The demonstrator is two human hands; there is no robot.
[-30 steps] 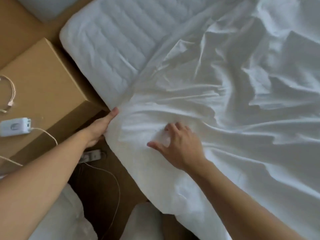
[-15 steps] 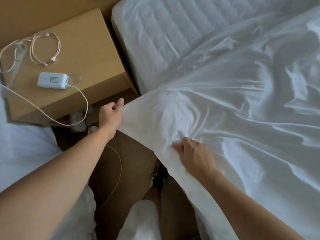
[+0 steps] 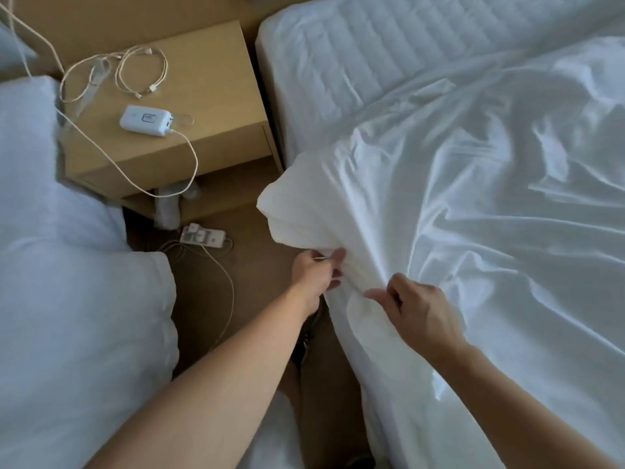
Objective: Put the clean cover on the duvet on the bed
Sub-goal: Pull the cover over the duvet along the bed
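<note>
A crumpled white fabric duvet cover (image 3: pixel 473 214) lies spread over the right side of the bed, with its left corner bulging out over the bed's edge above the brown carpeted floor (image 3: pixel 263 228). Whether the duvet is inside that corner I cannot tell from here. Beyond the cover, at the far end of the bed, the white quilted mattress (image 3: pixel 355 59) lies bare.

The person's left hand (image 3: pixel 316 272) grips the bunched edge of the cover just under the bulging corner, fingers curled round the cloth. The right hand (image 3: pixel 419 313) is just to the right of it, close but not touching, with its fingers curled into a fold of the same cover and the thumb stretched out to the left along the fabric. Both bare forearms reach in from the near side.

To the far left of the bed stands a light wooden bedside worktop (image 3: pixel 216 96). On it rest a white rectangular power bank (image 3: pixel 146 120) and, farther back, loosely coiled pale charging cables (image 3: pixel 135 72). One pale cable runs from the power bank over the worktop's near edge. On the floor near the worktop lies a white power strip (image 3: pixel 203 235) with plugs in it. White puffy bedding (image 3: pixel 67 265) fills the near left.
</note>
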